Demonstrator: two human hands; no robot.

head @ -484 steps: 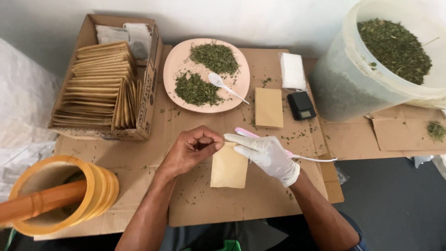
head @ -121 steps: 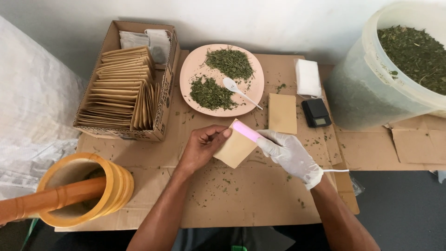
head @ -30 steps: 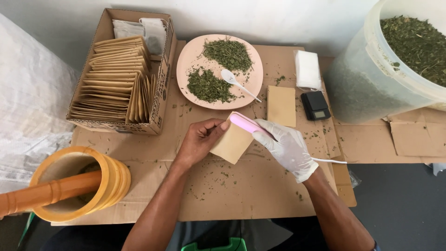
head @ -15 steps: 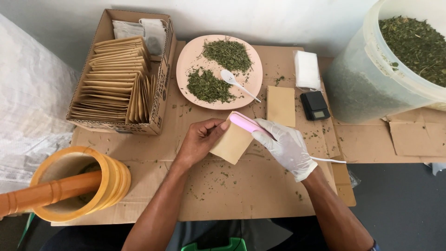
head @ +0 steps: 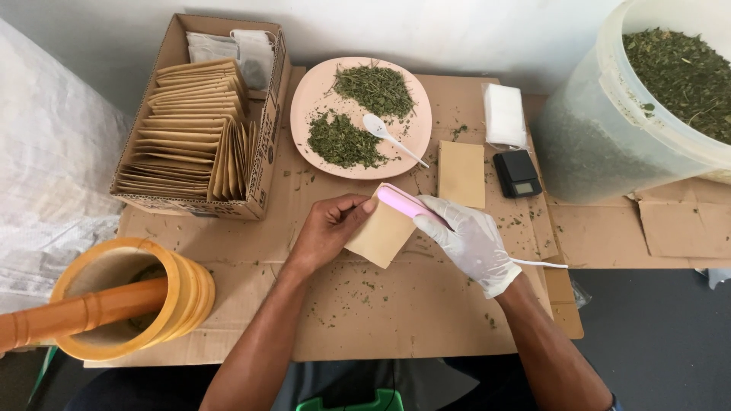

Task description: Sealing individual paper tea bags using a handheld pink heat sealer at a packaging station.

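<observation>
From the held pouch (head: 381,234): plate (head: 304,99) at twelve o'clock, pouch box (head: 263,114) at ten, mortar (head: 183,293) at eight, bucket (head: 609,99) at two.

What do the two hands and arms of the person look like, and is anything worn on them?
The left hand is bare, with no glove, ring or watch in view, and the left forearm is bare too. The right hand wears a thin white glove that covers it up to the wrist. The right forearm is bare; no sleeve shows on either arm in this picture.
</observation>
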